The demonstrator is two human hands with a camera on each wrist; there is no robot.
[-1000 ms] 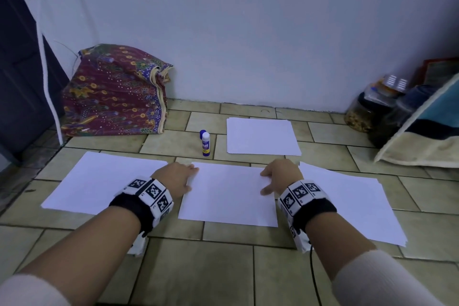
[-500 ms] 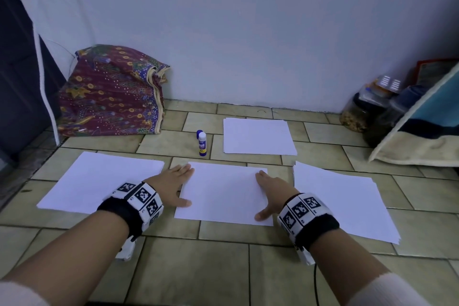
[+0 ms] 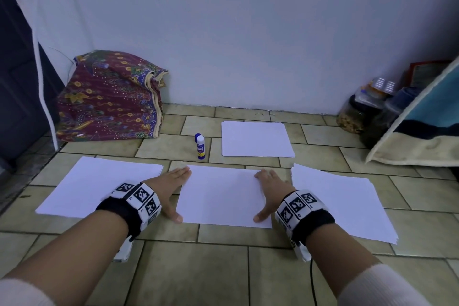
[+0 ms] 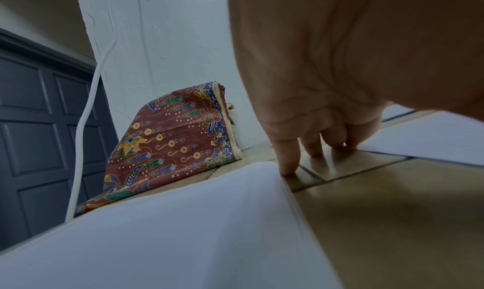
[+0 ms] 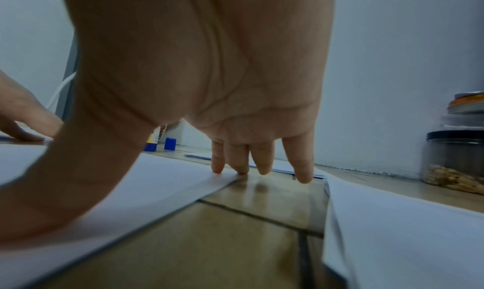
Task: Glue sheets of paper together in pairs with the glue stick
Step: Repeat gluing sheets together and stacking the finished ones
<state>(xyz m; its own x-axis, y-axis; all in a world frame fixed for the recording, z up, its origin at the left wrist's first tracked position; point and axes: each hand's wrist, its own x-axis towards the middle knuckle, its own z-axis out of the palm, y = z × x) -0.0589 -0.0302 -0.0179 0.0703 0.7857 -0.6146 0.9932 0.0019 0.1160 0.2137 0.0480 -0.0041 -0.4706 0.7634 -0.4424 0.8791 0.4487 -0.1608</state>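
A white sheet [image 3: 221,196] lies on the tiled floor in front of me. My left hand [image 3: 171,189] lies flat at its left edge, fingers straight, thumb at the near left corner. My right hand [image 3: 269,189] presses flat on its right edge, thumb at the near right corner. In the right wrist view its fingertips [image 5: 218,167] touch the sheet [image 5: 131,190] near the far corner. The glue stick [image 3: 200,147] stands upright beyond the sheet, its blue cap [image 5: 170,143] beside it. Paper stacks lie left [image 3: 99,186], right [image 3: 340,204] and at the back [image 3: 255,138].
A folded patterned cloth [image 3: 109,97] leans against the wall at the back left, next to a dark door [image 3: 17,82]. Jars [image 3: 357,112] and a blue and cream cushion [image 3: 422,131] sit at the back right. Bare tiles [image 3: 198,268] stretch near me.
Both hands have slid toward me along the side edges of the middle sheet and spread flatter, thumbs now at its near corners. The sheet has stayed in place.
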